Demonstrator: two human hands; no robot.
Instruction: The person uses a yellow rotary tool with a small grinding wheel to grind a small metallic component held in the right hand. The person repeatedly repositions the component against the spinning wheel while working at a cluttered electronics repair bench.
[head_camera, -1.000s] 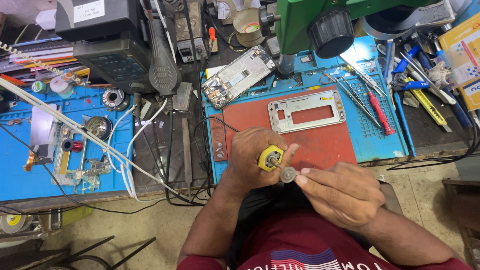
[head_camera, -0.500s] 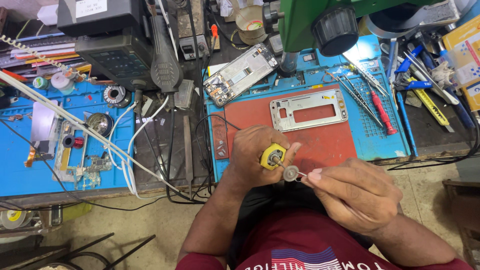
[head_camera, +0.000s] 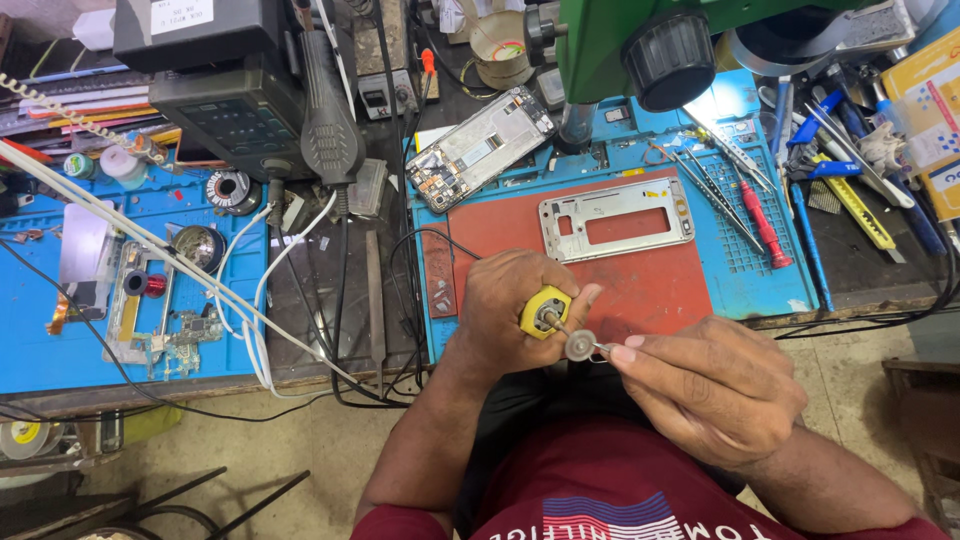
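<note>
left hand (head_camera: 520, 305) wraps yellow tool (head_camera: 545, 312) | right hand (head_camera: 715, 385) fingers pinch disc (head_camera: 579, 345), seemingly at tool's tip

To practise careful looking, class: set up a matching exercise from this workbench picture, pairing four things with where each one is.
Things:
1. yellow-tipped rotary tool
2. small grinding disc
3. silver phone frame
4. red screwdriver

Places:
A. flat on the red mat
B. on the blue mat, right of the frame
C. gripped in the left hand
D. at the right hand fingertips

Pairs: 1-C, 2-D, 3-A, 4-B
</note>
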